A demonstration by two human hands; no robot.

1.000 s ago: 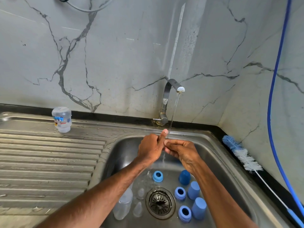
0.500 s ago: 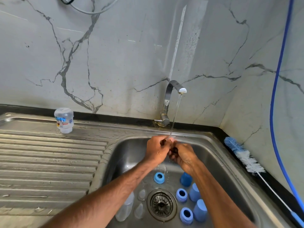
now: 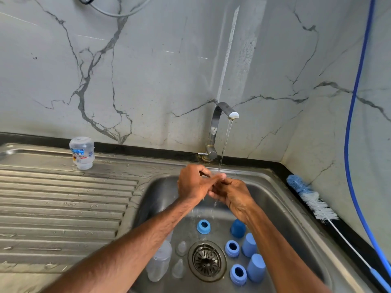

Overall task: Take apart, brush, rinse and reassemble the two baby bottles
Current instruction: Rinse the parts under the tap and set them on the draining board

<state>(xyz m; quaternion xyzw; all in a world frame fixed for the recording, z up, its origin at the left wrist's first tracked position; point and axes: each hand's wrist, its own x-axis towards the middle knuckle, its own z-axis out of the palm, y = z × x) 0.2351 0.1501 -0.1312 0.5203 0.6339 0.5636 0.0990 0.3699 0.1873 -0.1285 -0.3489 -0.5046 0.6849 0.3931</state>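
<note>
My left hand (image 3: 193,183) and my right hand (image 3: 233,194) meet under the water stream from the tap (image 3: 220,123), fingers laid over each other above the sink (image 3: 281,199). I see nothing between them. On the sink floor lie a clear bottle (image 3: 159,261), two clear nipples (image 3: 181,248) (image 3: 178,268), three blue collar rings (image 3: 203,226) (image 3: 232,248) (image 3: 238,274) and three blue caps (image 3: 238,228) (image 3: 249,244) (image 3: 256,267). A second clear bottle (image 3: 82,152) stands upside down on the drainboard.
A blue and white bottle brush (image 3: 311,199) lies on the black counter edge right of the sink. A blue hose (image 3: 349,127) hangs along the right wall. The ribbed steel drainboard (image 3: 63,208) is wet. The drain strainer (image 3: 207,261) sits mid-sink.
Both hands stayed under the stream, sliding over each other. The left index finger that pointed up a second ago now lies across the right hand's fingers.
</note>
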